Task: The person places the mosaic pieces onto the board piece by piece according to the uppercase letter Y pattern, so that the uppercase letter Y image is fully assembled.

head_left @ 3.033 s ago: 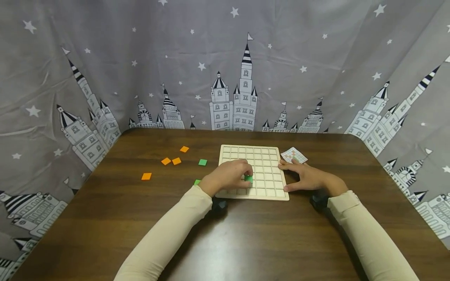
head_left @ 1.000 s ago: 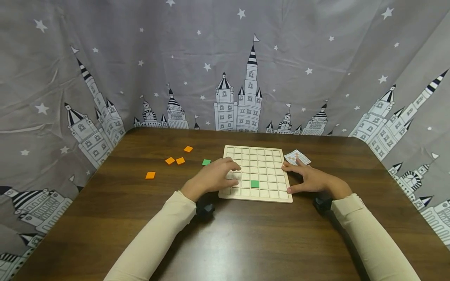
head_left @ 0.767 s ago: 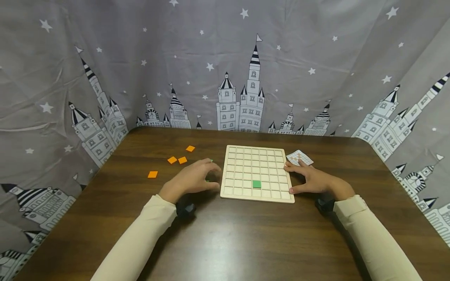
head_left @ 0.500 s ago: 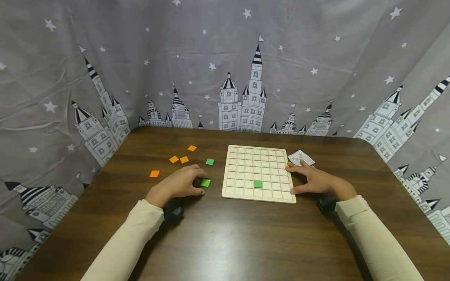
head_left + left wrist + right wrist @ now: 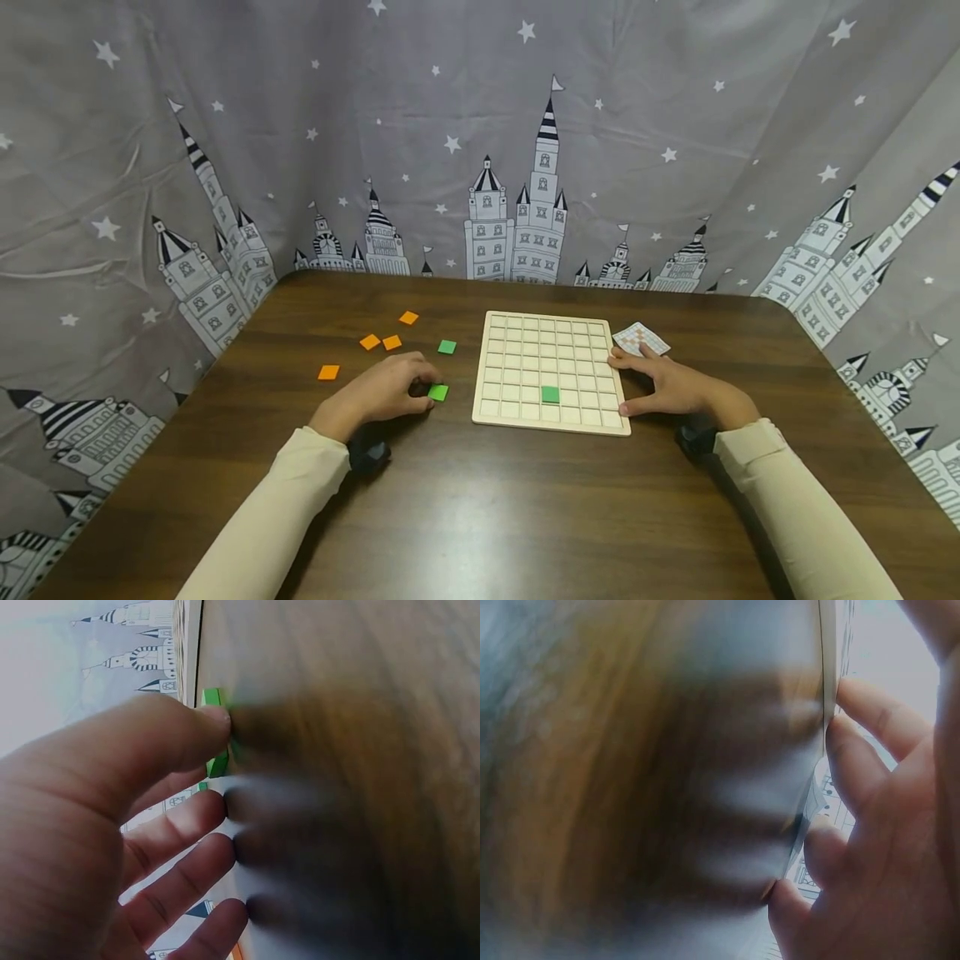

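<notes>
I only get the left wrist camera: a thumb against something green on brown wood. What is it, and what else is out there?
Observer: It is a green square tile lying on the table, just left of a wooden grid board. The left hand touches it at the fingertips.
Operator: Anything on that board?
Observer: One green tile sits in a cell of the second row from the near edge.
Operator: And the other hand?
Observer: The right hand rests spread against the board's right edge, next to a small patterned card.
</notes>
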Demonstrator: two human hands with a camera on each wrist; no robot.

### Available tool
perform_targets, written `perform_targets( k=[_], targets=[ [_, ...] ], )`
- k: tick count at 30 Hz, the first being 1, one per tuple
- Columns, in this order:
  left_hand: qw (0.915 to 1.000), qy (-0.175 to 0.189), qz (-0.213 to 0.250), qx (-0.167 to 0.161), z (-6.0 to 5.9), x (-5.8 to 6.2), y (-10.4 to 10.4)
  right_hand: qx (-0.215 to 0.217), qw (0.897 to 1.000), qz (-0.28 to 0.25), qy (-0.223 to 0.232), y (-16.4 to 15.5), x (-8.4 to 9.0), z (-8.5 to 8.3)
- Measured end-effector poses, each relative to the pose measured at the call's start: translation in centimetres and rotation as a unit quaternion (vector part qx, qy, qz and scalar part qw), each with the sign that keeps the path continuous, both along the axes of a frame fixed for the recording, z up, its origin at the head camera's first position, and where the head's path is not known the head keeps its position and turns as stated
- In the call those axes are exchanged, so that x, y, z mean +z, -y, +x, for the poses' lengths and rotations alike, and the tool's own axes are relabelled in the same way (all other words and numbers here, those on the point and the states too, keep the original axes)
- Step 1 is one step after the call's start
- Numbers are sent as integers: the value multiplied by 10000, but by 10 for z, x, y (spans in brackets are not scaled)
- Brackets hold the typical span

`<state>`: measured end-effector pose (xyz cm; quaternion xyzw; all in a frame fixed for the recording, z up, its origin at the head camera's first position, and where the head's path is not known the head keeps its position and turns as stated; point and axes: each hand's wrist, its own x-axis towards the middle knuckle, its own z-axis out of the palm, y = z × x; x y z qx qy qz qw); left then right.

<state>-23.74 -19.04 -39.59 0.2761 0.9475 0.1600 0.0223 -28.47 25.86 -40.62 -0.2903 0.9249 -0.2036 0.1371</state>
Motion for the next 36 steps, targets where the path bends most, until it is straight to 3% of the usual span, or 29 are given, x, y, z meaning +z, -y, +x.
perform_targets(
  k=[11, 20, 30, 36],
  targets=[
    [9998, 25, 47, 190, -2, -2, 0, 47, 10000, -41, -29, 0, 1, 0],
    [9997, -24, 218, 140, -12, 3, -9, 5, 10000, -77, 5, -1, 0, -1],
    [9988, -486, 15, 28, -22, 23, -57, 67, 9999, -136, -73, -2, -4, -2],
    [9976, -639, -199, -200, -35, 27, -94, 83, 9999, -138, -56, -3, -3, -2]
  ],
)
